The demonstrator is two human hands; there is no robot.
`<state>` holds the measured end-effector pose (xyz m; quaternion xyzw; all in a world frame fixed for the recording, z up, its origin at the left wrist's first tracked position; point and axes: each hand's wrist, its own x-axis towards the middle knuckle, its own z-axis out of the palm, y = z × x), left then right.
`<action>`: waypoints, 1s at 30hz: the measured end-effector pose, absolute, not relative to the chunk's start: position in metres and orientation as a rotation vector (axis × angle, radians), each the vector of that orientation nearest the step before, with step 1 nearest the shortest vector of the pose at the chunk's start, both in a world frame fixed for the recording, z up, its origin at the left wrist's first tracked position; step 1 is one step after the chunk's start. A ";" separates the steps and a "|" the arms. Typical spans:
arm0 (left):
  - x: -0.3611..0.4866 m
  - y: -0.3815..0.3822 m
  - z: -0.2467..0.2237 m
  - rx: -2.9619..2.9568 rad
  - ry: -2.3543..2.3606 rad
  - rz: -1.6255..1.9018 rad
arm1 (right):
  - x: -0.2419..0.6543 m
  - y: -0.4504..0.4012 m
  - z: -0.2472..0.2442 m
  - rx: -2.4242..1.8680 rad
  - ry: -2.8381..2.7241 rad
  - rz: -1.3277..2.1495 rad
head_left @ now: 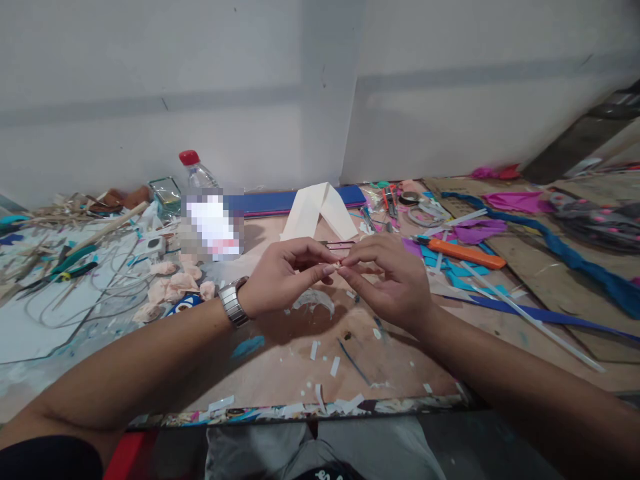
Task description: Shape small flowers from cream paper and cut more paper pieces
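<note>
Over the middle of the work table [295, 367], my left hand [285, 273] and my right hand [393, 277] meet fingertip to fingertip. Both are closed in a pinch on a tiny pale piece [337, 265], too small to name and mostly covered by the fingers. A metal watch [233, 301] is on my left wrist. Just beyond the hands, a folded strip of cream paper [305, 210] lies in an upside-down V, with tweezers [343, 245] partly hidden between it and my fingers.
On the left stand a red-capped bottle [200, 175] and a blurred lit screen [213, 227], near crumpled peach bundles [175, 287] and green-handled pliers [75, 260]. An orange utility knife [467, 253], tape rolls [410, 199] and blue crepe paper [565, 243] lie right. Paper scraps [335, 365] litter the front.
</note>
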<state>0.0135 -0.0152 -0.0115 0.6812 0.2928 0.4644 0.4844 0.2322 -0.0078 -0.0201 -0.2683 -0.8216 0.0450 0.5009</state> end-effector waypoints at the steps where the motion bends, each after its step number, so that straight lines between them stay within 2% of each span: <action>1: 0.013 -0.016 -0.011 1.654 0.705 1.124 | 0.232 -0.008 -0.020 -0.641 -1.985 0.104; 11: 0.016 -0.019 -0.008 1.651 0.717 1.040 | 0.231 -0.010 -0.019 -0.646 -1.978 0.124; 21: 0.017 -0.018 -0.004 1.627 0.696 1.118 | 0.231 -0.009 -0.020 -0.651 -1.954 0.117; 30: 0.016 -0.016 -0.003 1.536 0.697 1.075 | 0.231 -0.009 -0.018 -0.640 -1.979 0.006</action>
